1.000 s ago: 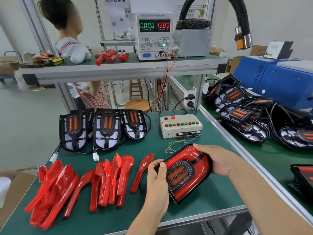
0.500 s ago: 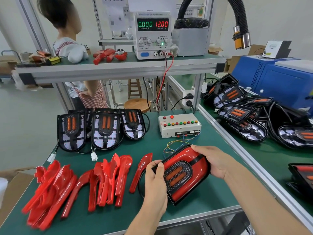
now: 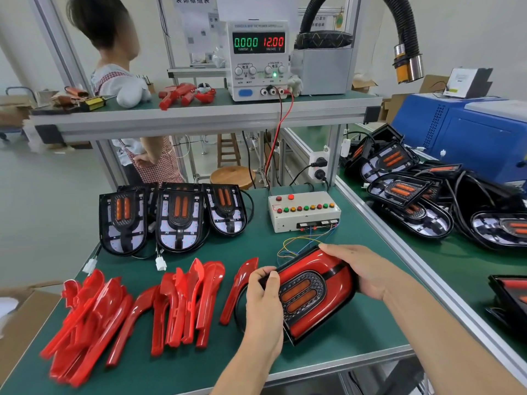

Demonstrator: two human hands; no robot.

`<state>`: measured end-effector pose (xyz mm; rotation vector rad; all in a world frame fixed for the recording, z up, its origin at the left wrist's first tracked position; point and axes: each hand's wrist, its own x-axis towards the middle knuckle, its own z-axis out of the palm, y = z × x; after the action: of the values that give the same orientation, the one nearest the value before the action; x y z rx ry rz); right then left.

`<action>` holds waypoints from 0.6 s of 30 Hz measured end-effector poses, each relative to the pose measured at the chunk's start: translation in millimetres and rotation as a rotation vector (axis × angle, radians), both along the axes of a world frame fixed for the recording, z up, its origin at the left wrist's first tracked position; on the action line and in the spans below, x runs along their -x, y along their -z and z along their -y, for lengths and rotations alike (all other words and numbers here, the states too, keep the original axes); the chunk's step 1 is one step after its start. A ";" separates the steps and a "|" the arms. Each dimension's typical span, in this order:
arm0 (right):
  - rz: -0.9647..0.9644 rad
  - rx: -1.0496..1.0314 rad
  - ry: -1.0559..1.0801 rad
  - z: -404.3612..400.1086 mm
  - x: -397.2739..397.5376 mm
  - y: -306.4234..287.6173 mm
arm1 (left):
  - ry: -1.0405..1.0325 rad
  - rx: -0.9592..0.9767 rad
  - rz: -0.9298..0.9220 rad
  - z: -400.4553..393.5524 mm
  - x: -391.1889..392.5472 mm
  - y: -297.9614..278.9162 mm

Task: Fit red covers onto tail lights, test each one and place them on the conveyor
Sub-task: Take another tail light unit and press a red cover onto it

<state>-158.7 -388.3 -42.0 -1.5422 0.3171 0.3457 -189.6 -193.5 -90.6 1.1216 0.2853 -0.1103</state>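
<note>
On shelf, power supply [image 3: 258,59] reading 0.000 and 12.00, both hands gripping tail light [image 3: 310,292]

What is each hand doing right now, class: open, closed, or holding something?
Left hand: closed on the near-left edge of the tail light, thumb on top.
Right hand: fingers curled round the far-right edge of the same tail light.

The left hand [image 3: 263,303] hides the tail light's [image 3: 313,292] near-left edge; the right hand [image 3: 359,269] hides its far end; a light [image 3: 510,297] at the right is cut by the frame; the covers [image 3: 82,323] at the left blur together; the posted sheets [image 3: 199,21] are unreadable.
</note>
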 end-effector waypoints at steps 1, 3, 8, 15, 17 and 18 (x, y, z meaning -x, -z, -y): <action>0.002 -0.005 -0.005 0.1 -0.3 -0.1 | 0.003 -0.014 0.005 0.2 0.5 0.0; 0.011 -0.013 -0.007 0.9 -0.3 0.7 | 0.003 -0.041 0.014 0.0 1.4 1.6; 0.025 0.000 0.039 0.1 -1.3 4.7 | 0.015 -0.044 0.010 0.1 3.1 4.5; 0.021 -0.021 0.085 -6.3 -3.0 8.0 | 0.002 -0.024 0.010 -3.0 1.8 7.1; 0.017 -0.031 0.093 -8.4 -2.8 9.7 | -0.004 -0.030 0.011 -3.7 2.4 7.5; 0.013 -0.034 0.093 -9.1 -2.7 10.5 | -0.002 -0.030 0.009 -4.2 3.1 7.3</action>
<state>-156.0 -379.2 -52.6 -1.4910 0.3694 0.2663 -192.7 -189.3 -97.9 1.1510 0.2804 -0.0995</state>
